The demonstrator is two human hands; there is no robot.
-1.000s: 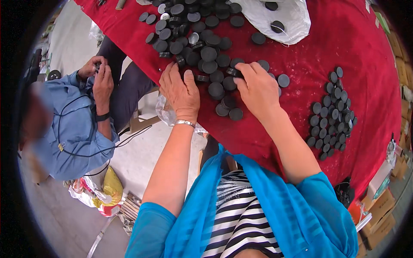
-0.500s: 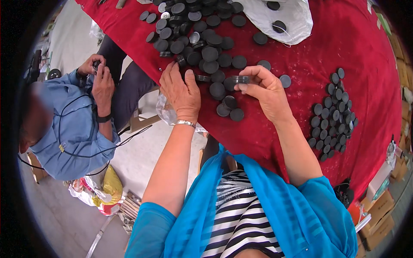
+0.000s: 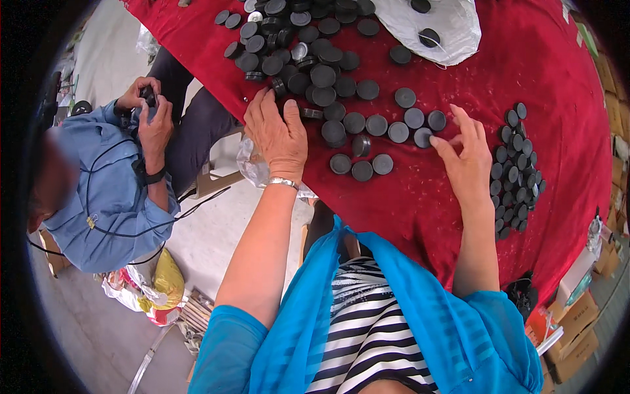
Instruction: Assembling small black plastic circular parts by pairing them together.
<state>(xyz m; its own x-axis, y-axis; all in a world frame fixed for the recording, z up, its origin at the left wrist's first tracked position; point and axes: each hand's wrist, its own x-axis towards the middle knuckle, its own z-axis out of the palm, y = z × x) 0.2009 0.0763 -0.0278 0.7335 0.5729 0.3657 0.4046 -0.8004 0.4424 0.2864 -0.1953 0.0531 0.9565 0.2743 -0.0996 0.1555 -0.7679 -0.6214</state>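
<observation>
Palm down, my left hand (image 3: 275, 141) lies at the near left edge of the red cloth, fingers extended, against the front of a big heap of round black caps (image 3: 323, 75). It holds nothing I can see. My right hand (image 3: 467, 157) is further right, thumb and index finger apart with no cap between them. Its thumb tip is at the edge of a flat black cap (image 3: 422, 137), and the index finger is beyond another cap (image 3: 437, 120). Several loose caps lie between my hands; one cap (image 3: 361, 146) stands on its edge.
A separate cluster of smaller-looking black caps (image 3: 515, 174) lies on the right of the red cloth (image 3: 420, 210). A white sack (image 3: 453, 29) with two caps on it is at the far side. At left, a co-worker in a blue shirt (image 3: 105, 190) holds a small dark object.
My right hand has let go of the stacked caps it was pinching and moved right. More caps now lie spread out between my hands. My left hand has hardly moved.
</observation>
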